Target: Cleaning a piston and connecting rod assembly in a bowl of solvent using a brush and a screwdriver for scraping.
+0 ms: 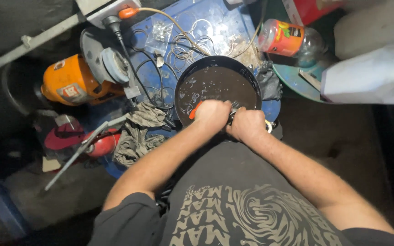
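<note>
Forearms converge over the dark pan (218, 84), left hand (211, 114) fisted on an orange-handled tool (195, 110), right hand (247, 124) clenched beside it.

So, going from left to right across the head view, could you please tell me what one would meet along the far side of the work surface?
Orange machine → grey disc grinder → wire rings → black pan of dark liquid → plastic jar with orange label → white bag.
</note>
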